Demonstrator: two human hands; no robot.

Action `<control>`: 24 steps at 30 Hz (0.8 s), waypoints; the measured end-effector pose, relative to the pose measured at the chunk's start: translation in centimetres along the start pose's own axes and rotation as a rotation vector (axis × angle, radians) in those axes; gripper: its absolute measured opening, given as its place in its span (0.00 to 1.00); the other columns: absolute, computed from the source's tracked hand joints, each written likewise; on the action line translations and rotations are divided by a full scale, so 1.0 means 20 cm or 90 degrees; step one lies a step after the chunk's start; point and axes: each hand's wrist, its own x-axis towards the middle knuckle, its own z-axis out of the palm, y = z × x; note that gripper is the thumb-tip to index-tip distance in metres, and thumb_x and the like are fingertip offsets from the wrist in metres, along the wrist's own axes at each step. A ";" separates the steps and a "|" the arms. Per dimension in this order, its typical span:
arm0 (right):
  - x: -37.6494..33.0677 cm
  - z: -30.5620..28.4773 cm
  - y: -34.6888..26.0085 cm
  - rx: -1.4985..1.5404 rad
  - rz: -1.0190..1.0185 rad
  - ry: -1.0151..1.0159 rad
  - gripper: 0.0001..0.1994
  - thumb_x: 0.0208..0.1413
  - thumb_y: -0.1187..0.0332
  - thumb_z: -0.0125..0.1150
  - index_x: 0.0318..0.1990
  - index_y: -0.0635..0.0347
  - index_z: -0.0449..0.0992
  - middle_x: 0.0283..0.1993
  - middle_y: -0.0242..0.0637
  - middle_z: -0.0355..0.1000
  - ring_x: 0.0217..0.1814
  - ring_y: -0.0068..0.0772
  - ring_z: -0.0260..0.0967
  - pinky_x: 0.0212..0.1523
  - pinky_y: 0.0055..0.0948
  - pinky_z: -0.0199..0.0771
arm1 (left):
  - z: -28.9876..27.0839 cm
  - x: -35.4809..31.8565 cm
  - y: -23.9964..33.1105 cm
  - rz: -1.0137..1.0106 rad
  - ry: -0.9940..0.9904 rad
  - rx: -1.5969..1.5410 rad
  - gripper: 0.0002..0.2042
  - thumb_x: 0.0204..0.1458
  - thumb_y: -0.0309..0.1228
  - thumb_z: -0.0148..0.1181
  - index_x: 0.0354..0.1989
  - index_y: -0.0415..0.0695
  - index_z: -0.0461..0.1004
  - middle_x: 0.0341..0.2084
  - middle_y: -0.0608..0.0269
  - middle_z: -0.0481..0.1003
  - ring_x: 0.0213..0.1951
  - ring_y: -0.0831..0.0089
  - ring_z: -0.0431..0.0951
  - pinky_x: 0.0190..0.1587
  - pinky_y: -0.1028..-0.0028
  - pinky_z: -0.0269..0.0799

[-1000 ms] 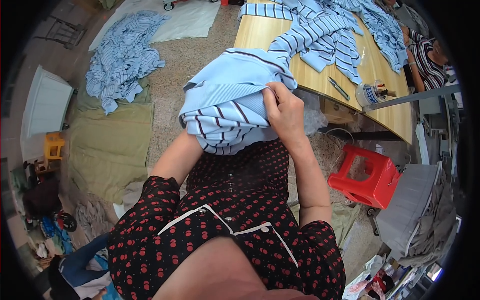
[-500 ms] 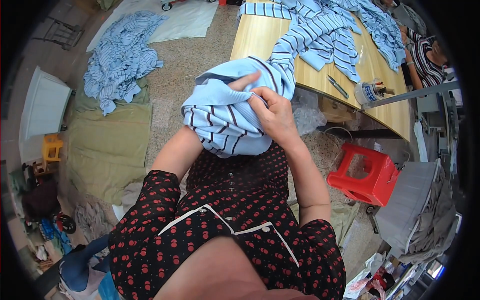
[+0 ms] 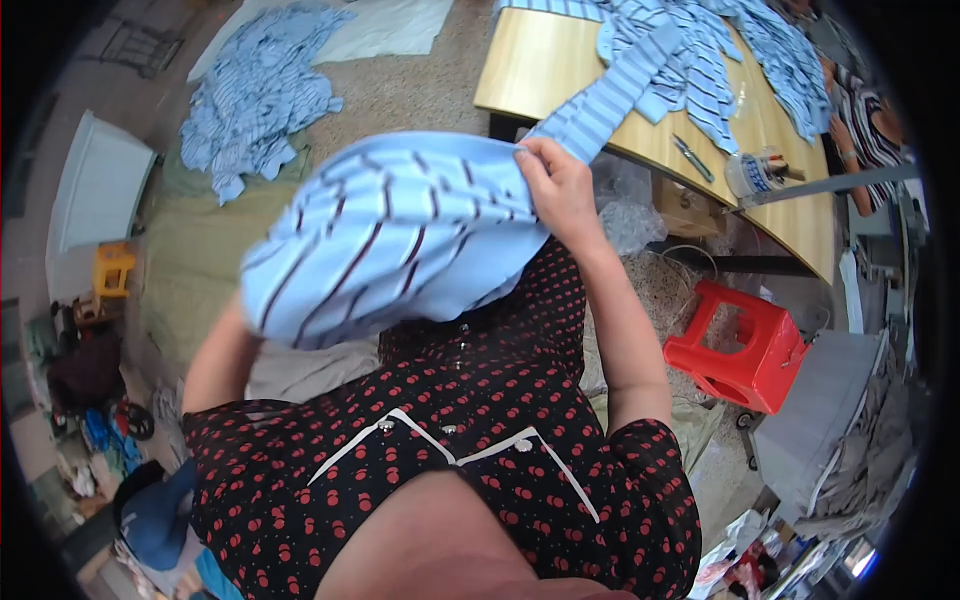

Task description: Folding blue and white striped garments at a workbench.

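I hold a light blue striped garment (image 3: pixel 400 235) spread in front of my chest. My right hand (image 3: pixel 557 188) grips its upper right edge, where a striped sleeve runs up toward the wooden table (image 3: pixel 545 70). My left hand is hidden under the cloth; only the left forearm (image 3: pixel 215 355) shows below it. More blue striped garments (image 3: pixel 690 50) lie heaped on the table.
A pile of the same blue garments (image 3: pixel 262 95) lies on the floor at upper left. A red plastic stool (image 3: pixel 738 345) stands to my right. Scissors (image 3: pixel 690 158) and a tape roll (image 3: pixel 752 172) rest on the table. Another person's arm (image 3: pixel 865 125) is at far right.
The garment was bunched in both hands before; now it is pulled wide open and spread to the left, with my right hand raised at its top edge.
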 end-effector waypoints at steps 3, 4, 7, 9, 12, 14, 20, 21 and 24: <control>0.04 0.08 0.09 0.061 0.038 -0.009 0.08 0.51 0.70 0.52 0.32 0.67 0.72 0.23 0.25 0.66 0.26 0.12 0.59 0.27 0.15 0.61 | -0.46 -0.58 0.13 0.025 0.085 -0.004 0.17 0.52 0.31 0.46 0.50 0.36 0.61 0.44 0.56 0.68 0.43 0.69 0.70 0.50 0.72 0.65; 0.07 0.13 0.12 0.090 0.045 -0.028 0.08 0.51 0.70 0.52 0.32 0.66 0.72 0.23 0.24 0.65 0.26 0.12 0.59 0.27 0.15 0.61 | -0.54 -0.77 0.21 0.031 0.132 0.003 0.17 0.52 0.31 0.46 0.49 0.36 0.62 0.44 0.56 0.68 0.43 0.69 0.70 0.50 0.72 0.65; 0.10 0.26 0.13 0.141 0.050 -0.068 0.08 0.52 0.69 0.52 0.32 0.66 0.72 0.22 0.23 0.65 0.25 0.11 0.58 0.26 0.15 0.60 | -0.87 -1.13 0.34 0.074 0.225 0.007 0.17 0.52 0.31 0.46 0.48 0.35 0.62 0.44 0.57 0.69 0.44 0.69 0.70 0.49 0.71 0.65; 0.11 0.31 0.07 0.109 0.037 -0.065 0.08 0.52 0.69 0.52 0.32 0.66 0.72 0.22 0.23 0.65 0.24 0.10 0.58 0.26 0.14 0.59 | -0.95 -1.21 0.46 0.106 0.270 0.013 0.16 0.52 0.31 0.46 0.48 0.35 0.63 0.43 0.57 0.69 0.44 0.69 0.70 0.49 0.71 0.65; 0.20 0.33 0.14 0.090 -0.016 -0.022 0.07 0.52 0.69 0.51 0.32 0.64 0.72 0.22 0.23 0.65 0.23 0.11 0.57 0.25 0.13 0.58 | -1.03 -1.31 0.58 0.151 0.317 0.026 0.16 0.52 0.31 0.47 0.47 0.35 0.64 0.43 0.57 0.69 0.44 0.68 0.70 0.49 0.71 0.65; 0.25 0.34 0.15 0.099 -0.034 -0.015 0.07 0.52 0.69 0.51 0.31 0.64 0.73 0.22 0.23 0.65 0.23 0.10 0.57 0.24 0.13 0.58 | -1.27 -1.55 0.75 0.174 0.372 0.046 0.16 0.52 0.31 0.47 0.46 0.35 0.64 0.42 0.57 0.69 0.44 0.68 0.70 0.49 0.71 0.65; 0.32 0.27 0.36 -0.227 -0.001 0.012 0.11 0.48 0.67 0.53 0.36 0.63 0.72 0.28 0.43 0.72 0.31 0.32 0.70 0.34 0.28 0.67 | -0.82 -0.94 0.70 0.101 0.724 0.101 0.15 0.48 0.33 0.51 0.42 0.37 0.68 0.37 0.59 0.72 0.40 0.71 0.72 0.41 0.71 0.69; 0.31 0.30 0.36 -0.223 -0.003 0.008 0.11 0.48 0.67 0.53 0.36 0.63 0.72 0.28 0.43 0.72 0.31 0.32 0.70 0.34 0.28 0.67 | -0.74 -0.80 0.67 -0.063 0.659 0.180 0.15 0.47 0.37 0.52 0.39 0.39 0.69 0.31 0.63 0.72 0.33 0.75 0.72 0.31 0.72 0.71; 0.30 0.33 0.31 -0.269 -0.107 -0.080 0.13 0.48 0.66 0.52 0.41 0.59 0.70 0.31 0.42 0.71 0.33 0.35 0.70 0.36 0.30 0.67 | -0.76 -0.50 0.79 0.131 0.699 0.109 0.12 0.49 0.35 0.50 0.37 0.39 0.68 0.27 0.64 0.70 0.27 0.74 0.69 0.31 0.73 0.66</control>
